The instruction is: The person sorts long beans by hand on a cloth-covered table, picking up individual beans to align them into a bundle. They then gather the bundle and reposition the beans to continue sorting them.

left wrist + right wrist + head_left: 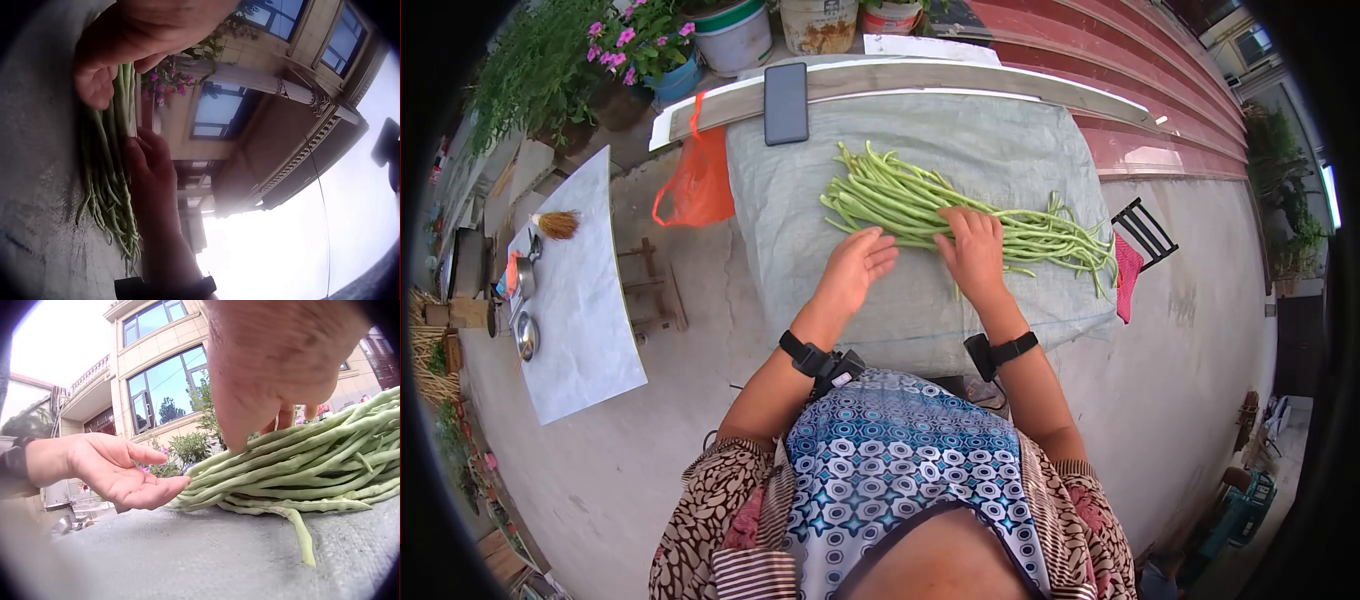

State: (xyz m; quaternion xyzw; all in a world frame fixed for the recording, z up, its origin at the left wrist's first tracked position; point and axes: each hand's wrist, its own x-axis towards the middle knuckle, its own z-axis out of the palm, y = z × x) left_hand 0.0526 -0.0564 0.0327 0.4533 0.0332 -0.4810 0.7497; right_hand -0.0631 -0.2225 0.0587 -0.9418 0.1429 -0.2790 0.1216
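Note:
A loose bundle of long green beans (940, 205) lies across a table covered in grey cloth (1000, 140). My right hand (972, 245) rests flat on the middle of the bundle, and its fingertips (240, 440) press on the top beans (300, 469). My left hand (860, 262) lies open on the cloth just to the left, palm turned up and inward. Its fingertips (178, 483) touch the near ends of the beans. In the left wrist view my left hand (125, 44) hovers over the beans (109, 181), with my right hand (153, 187) beyond. Neither hand grips anything.
A black phone (786, 103) lies on the far left of the table, by a wooden plank (960, 75). An orange plastic bag (695, 185) hangs off the left edge. A white board with metal pots (575, 300) stands to the left, flower pots (650, 45) behind, a black stool (1142, 232) to the right.

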